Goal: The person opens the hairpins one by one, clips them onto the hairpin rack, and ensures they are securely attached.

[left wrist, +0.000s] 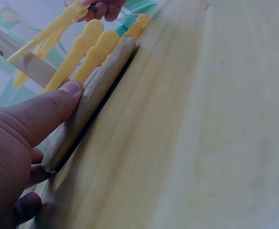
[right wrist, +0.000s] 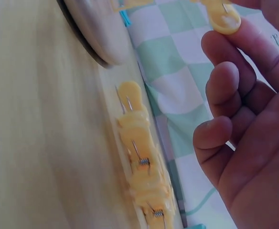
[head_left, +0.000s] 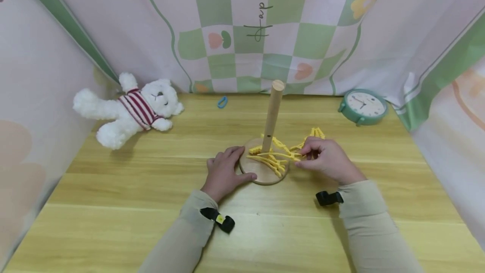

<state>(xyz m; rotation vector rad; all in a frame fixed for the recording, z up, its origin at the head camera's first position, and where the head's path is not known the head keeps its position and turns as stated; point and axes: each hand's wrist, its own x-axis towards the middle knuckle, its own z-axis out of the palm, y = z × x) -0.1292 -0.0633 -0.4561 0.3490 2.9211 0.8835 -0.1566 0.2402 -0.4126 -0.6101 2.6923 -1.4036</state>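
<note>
A round wooden base (head_left: pixel 261 177) with an upright wooden post (head_left: pixel 273 115) stands on the table. My left hand (head_left: pixel 224 174) grips the base at its left rim, thumb along the front edge and fingers round the back. Several long yellow clothespins (head_left: pixel 275 167) lie across the base around the post. Between thumb and index finger, my right hand (head_left: pixel 327 159) pinches the end of one yellow clothespin (left wrist: pixel 53 33), held over the base's right side. Beyond that hand, more yellow clothespins (right wrist: pixel 139 157) with metal springs lie on the table, partly hidden by it in the head view.
At the back left a white teddy bear (head_left: pixel 138 106) in a striped shirt lies against the curtain. A small blue ring-like piece (head_left: pixel 222 102) sits near the back edge. A green clock (head_left: pixel 363 106) stands back right. Printed curtains (head_left: pixel 248 62) enclose the table.
</note>
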